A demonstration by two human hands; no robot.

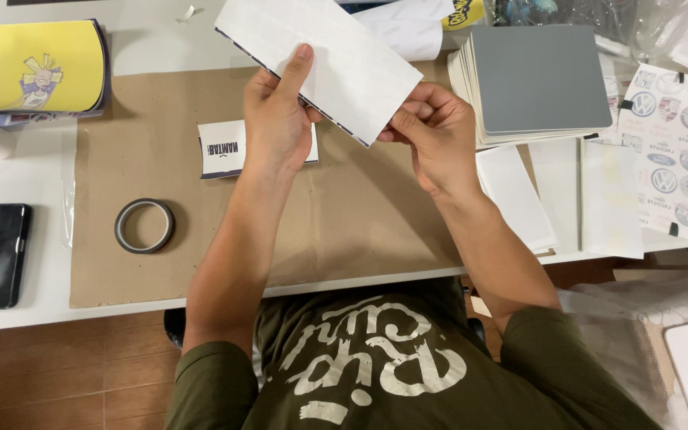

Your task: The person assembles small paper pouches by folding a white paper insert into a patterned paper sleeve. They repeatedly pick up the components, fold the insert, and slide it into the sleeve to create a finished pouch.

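Left hand (276, 111) and right hand (435, 131) both pinch a white rectangular sheet (320, 60), raised above the cardboard mat (344, 223) on the bench (17, 171). One small printed card (220, 149) lies done; white strips (567, 195) wait at right.

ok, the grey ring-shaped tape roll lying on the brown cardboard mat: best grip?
Pinch across the rim of the grey ring-shaped tape roll from straight above, one finger inside the open centre, thumb outside. It lies flat on the brown cardboard mat, so its sides offer little to grab; nothing crowds it.
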